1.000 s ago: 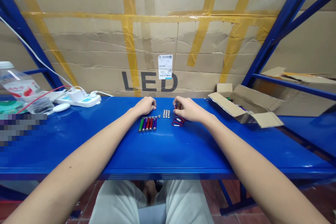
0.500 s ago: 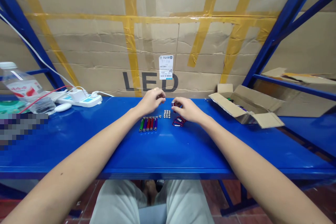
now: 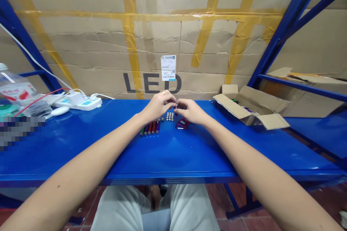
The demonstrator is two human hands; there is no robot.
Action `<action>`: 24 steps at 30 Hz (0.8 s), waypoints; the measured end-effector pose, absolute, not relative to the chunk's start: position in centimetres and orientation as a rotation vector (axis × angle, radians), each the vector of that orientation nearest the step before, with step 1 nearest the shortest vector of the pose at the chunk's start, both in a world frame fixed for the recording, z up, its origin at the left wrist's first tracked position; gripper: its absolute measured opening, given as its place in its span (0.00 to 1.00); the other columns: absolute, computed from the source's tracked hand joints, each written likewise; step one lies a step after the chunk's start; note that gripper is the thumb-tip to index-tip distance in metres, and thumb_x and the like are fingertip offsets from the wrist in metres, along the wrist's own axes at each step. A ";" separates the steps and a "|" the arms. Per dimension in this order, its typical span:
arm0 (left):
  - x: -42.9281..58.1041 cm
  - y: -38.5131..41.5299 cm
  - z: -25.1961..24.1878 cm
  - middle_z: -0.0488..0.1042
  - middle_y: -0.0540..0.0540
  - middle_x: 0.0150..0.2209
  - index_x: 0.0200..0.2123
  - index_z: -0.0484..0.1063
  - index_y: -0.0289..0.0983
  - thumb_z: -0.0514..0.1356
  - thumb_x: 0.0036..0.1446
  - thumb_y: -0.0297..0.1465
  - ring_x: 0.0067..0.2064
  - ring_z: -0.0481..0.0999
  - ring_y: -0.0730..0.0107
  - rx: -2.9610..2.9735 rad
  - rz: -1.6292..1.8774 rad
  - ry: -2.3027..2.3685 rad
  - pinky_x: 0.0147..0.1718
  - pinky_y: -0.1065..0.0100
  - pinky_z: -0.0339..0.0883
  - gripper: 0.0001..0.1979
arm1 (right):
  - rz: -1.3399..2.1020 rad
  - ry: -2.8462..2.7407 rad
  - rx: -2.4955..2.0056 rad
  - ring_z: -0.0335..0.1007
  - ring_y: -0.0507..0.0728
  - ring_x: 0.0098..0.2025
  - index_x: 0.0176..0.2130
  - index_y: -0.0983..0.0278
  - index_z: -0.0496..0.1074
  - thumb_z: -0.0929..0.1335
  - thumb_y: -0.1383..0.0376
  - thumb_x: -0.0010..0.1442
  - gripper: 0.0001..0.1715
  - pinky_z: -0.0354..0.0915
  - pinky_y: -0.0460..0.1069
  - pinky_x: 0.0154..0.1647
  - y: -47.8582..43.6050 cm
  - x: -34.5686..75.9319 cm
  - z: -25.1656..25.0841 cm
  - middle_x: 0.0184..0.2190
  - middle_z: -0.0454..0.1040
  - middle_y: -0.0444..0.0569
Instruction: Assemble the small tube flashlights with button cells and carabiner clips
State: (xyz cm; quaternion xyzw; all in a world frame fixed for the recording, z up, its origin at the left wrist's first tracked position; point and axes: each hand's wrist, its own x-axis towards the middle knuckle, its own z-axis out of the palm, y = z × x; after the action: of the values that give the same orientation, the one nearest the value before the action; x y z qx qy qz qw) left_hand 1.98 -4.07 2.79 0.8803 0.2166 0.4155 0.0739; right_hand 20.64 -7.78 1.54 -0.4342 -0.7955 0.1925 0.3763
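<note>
My right hand [image 3: 188, 110] pinches a small dark red metal tube [image 3: 176, 112], like a mini flashlight body, held upright above the table. My left hand [image 3: 160, 104] has its fingertips closed together at the top of this tube; whatever small piece they grip is hidden. Below the hands lie several silvery button cells [image 3: 170, 116] in neat rows. To their left is a row of coloured metal tubes [image 3: 150, 127], green, purple and red, partly covered by my left wrist. Red carabiners [image 3: 181, 124] rest under my right hand.
An opened cardboard box [image 3: 249, 110] with coloured pieces inside stands at the right. On the left are a white power strip [image 3: 85, 103] with cables and a plastic bottle [image 3: 20, 92]. A large taped carton [image 3: 103, 50] forms the back wall behind the blue table [image 3: 173, 155].
My left hand has moved right, and my right hand slightly left, so the fingertips now meet at the tube. The view has shifted slightly.
</note>
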 end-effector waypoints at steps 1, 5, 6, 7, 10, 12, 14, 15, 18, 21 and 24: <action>1.9 -4.2 3.0 0.72 0.49 0.33 0.32 0.74 0.37 0.61 0.55 0.23 0.35 0.72 0.72 2.634 1.222 0.650 0.35 0.69 0.68 0.04 | 0.548 -2.012 -1.087 0.66 0.52 0.31 0.34 0.66 0.72 0.67 0.67 0.55 0.04 0.60 0.48 0.33 -7.7 20.6 1.5 0.28 0.74 0.45; 1.7 -4.3 3.4 0.72 0.48 0.32 0.33 0.77 0.38 0.60 0.57 0.24 0.35 0.72 0.72 2.689 1.141 0.598 0.36 0.67 0.67 0.05 | 0.617 -1.981 -1.013 0.69 0.53 0.33 0.35 0.66 0.74 0.67 0.67 0.55 0.07 0.63 0.49 0.36 -7.5 20.7 1.3 0.30 0.76 0.45; 1.7 -4.3 3.4 0.71 0.48 0.31 0.33 0.77 0.38 0.60 0.58 0.24 0.34 0.72 0.72 2.712 1.132 0.582 0.37 0.67 0.67 0.06 | 0.604 -1.986 -1.005 0.69 0.53 0.34 0.35 0.66 0.75 0.67 0.67 0.55 0.07 0.64 0.49 0.38 -7.5 20.7 1.3 0.30 0.76 0.46; 1.7 -4.2 3.3 0.71 0.48 0.31 0.32 0.77 0.37 0.60 0.58 0.24 0.34 0.72 0.72 2.727 1.129 0.572 0.36 0.67 0.67 0.06 | 0.588 -1.988 -1.000 0.70 0.54 0.35 0.35 0.67 0.75 0.68 0.68 0.54 0.07 0.64 0.49 0.39 -7.4 20.8 1.2 0.31 0.77 0.46; 1.6 -4.0 3.2 0.71 0.49 0.33 0.34 0.77 0.38 0.60 0.58 0.24 0.34 0.72 0.73 2.704 1.181 0.590 0.36 0.68 0.67 0.06 | 0.525 -1.962 -1.019 0.73 0.55 0.38 0.36 0.66 0.77 0.69 0.69 0.54 0.08 0.65 0.51 0.43 -7.1 21.0 1.1 0.34 0.79 0.48; 1.5 -3.8 3.1 0.71 0.48 0.35 0.37 0.76 0.38 0.62 0.57 0.24 0.35 0.73 0.73 2.683 1.262 0.602 0.36 0.69 0.69 0.06 | 0.461 -1.932 -1.049 0.74 0.56 0.40 0.37 0.65 0.78 0.69 0.71 0.54 0.09 0.66 0.52 0.45 -6.9 21.2 1.0 0.37 0.80 0.49; 1.6 -3.9 3.2 0.71 0.48 0.36 0.39 0.74 0.38 0.62 0.57 0.24 0.36 0.73 0.73 2.712 1.329 0.563 0.38 0.68 0.69 0.06 | 0.399 -1.923 -1.061 0.74 0.56 0.41 0.37 0.64 0.79 0.70 0.72 0.53 0.10 0.65 0.52 0.46 -6.7 21.3 0.9 0.39 0.80 0.49; 1.6 -4.0 3.2 0.71 0.48 0.36 0.39 0.74 0.38 0.62 0.58 0.24 0.37 0.73 0.73 2.743 1.341 0.525 0.38 0.68 0.69 0.06 | 0.381 -1.926 -1.058 0.74 0.56 0.41 0.38 0.63 0.79 0.70 0.72 0.53 0.11 0.65 0.52 0.46 -6.6 21.3 0.8 0.39 0.80 0.49; 2.0 -4.4 3.1 0.71 0.47 0.36 0.39 0.73 0.38 0.59 0.60 0.24 0.37 0.72 0.72 2.836 1.308 0.400 0.37 0.67 0.68 0.05 | 0.395 -1.941 -1.029 0.73 0.56 0.40 0.37 0.64 0.79 0.70 0.70 0.53 0.09 0.65 0.51 0.43 -6.6 21.2 0.6 0.37 0.80 0.49; 2.4 -4.7 2.8 0.71 0.46 0.36 0.38 0.72 0.37 0.58 0.62 0.25 0.37 0.71 0.71 2.875 1.301 0.348 0.36 0.67 0.67 0.04 | 0.474 -1.941 -0.979 0.73 0.56 0.37 0.34 0.66 0.78 0.71 0.66 0.54 0.06 0.65 0.51 0.41 -6.7 21.0 0.6 0.34 0.79 0.48; 2.6 -4.8 2.5 0.72 0.46 0.35 0.37 0.71 0.37 0.58 0.63 0.26 0.38 0.72 0.70 2.879 1.311 0.358 0.37 0.66 0.67 0.03 | 0.540 -1.928 -0.933 0.72 0.56 0.36 0.31 0.66 0.76 0.71 0.64 0.54 0.06 0.65 0.50 0.40 -6.8 20.9 0.7 0.30 0.77 0.46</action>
State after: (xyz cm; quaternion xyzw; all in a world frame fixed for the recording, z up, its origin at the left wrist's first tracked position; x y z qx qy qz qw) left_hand 2.61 -4.82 2.46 0.9040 0.1125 0.4118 -0.0210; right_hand 20.90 -6.84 0.74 -0.3771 -0.7796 0.2182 0.4498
